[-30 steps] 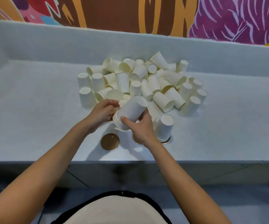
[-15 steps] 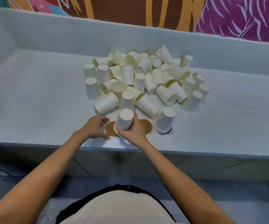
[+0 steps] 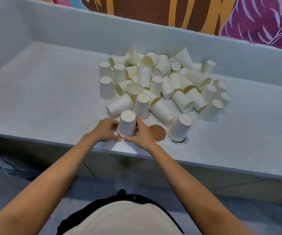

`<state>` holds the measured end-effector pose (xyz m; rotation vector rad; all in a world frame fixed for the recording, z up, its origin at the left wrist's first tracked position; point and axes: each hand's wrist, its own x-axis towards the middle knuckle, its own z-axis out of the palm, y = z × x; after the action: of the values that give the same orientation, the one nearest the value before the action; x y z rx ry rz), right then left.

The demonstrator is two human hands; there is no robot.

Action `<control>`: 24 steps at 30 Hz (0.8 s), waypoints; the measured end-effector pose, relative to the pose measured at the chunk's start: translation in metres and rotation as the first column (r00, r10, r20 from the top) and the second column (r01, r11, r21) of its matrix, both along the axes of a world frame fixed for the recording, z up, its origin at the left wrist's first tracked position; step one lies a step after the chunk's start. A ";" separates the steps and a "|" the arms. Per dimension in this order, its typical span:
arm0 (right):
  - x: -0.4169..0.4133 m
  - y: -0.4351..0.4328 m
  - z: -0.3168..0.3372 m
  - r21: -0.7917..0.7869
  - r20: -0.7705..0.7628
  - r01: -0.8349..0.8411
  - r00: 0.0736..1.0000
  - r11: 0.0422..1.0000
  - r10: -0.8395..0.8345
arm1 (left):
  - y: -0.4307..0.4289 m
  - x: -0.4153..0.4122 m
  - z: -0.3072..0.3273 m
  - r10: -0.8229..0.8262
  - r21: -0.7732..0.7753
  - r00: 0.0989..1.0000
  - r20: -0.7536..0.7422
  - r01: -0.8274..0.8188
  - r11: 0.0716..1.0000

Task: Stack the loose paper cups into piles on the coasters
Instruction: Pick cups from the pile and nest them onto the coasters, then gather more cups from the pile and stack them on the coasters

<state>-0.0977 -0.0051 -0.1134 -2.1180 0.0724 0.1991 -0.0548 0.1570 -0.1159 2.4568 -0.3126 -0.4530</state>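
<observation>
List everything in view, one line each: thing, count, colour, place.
coasters: three, gold, in a row at the table's near edge; middle one bare, outer two mostly covered
left pile: one, white cups nested upside down, on the left coaster
right pile: one, white, upside down, on the right coaster
loose cups: many, too jumbled to count, white and cream, heaped behind the coasters
table: one, pale grey, raised back wall
mural: brown, orange, purple, behind the table
torso: cream top, black trim, bottom of view
left hand: grips the left pile's base from the left
right hand: grips the same pile from the right
</observation>
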 end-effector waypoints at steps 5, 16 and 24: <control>0.001 0.003 0.001 -0.030 -0.003 -0.047 0.999 0.998 0.047 | 0.002 0.004 0.000 -0.008 0.017 1.000 -0.023 0.009 1.000; -0.027 -0.056 -0.038 -0.560 0.299 0.121 0.952 0.820 0.063 | -0.004 0.001 -0.002 0.044 0.016 0.999 -0.029 -0.043 0.999; -0.032 -0.048 -0.041 -0.504 0.308 0.008 0.936 0.864 0.171 | -0.019 -0.016 0.000 0.117 0.018 0.992 0.055 -0.118 0.993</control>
<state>-0.1295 -0.0526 -0.1546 -2.6476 -0.1983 -0.1648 -0.0705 0.1376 -0.1158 2.4948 -0.1845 -0.3425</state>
